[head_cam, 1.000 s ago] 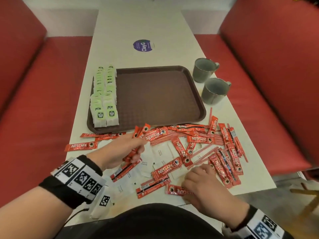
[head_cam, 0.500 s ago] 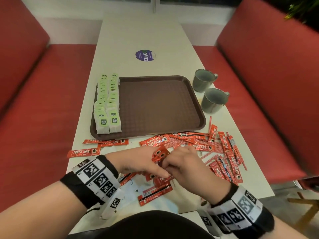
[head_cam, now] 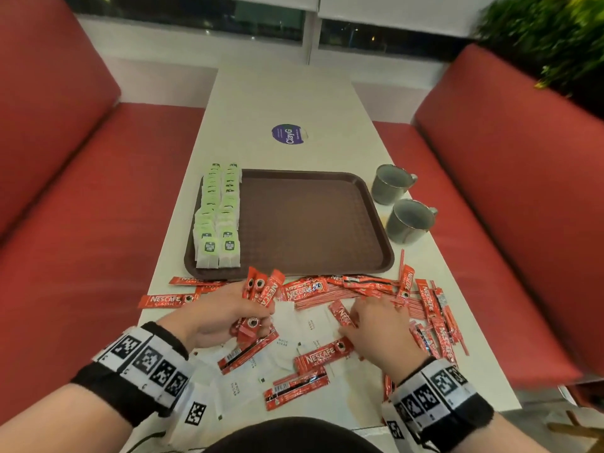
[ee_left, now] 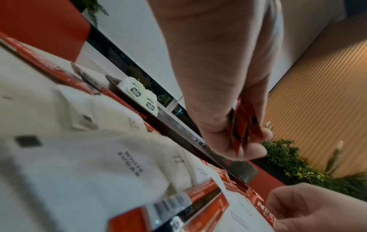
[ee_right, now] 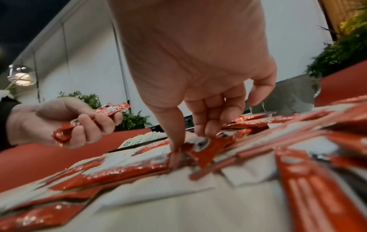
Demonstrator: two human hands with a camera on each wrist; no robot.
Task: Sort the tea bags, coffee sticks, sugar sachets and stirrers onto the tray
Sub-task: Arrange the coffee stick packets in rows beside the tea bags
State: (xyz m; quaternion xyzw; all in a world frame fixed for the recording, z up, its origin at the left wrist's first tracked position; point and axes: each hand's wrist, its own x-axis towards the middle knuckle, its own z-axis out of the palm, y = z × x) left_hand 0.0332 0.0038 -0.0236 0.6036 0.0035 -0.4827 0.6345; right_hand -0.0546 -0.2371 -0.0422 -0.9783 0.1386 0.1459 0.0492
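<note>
The right wrist view alone shows the right hand (ee_right: 200,97) pinching one red coffee stick (ee_right: 206,150) off the table (head_cam: 287,103); the head view hides that pinch. The left hand (head_cam: 215,313) grips a bundle of coffee sticks (head_cam: 261,289) just short of the tray (head_cam: 310,223) — "NESCAFE CLASSIC" reads on loose ones. Tea bags (head_cam: 217,217) fill the tray's left side; sugar sachets (head_cam: 310,325) read "WHITE SUGAR".

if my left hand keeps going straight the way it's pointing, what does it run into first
Probably the tray: the left hand, gripping a bundle of coffee sticks, points at its near rim. Depth is hard to judge.
</note>
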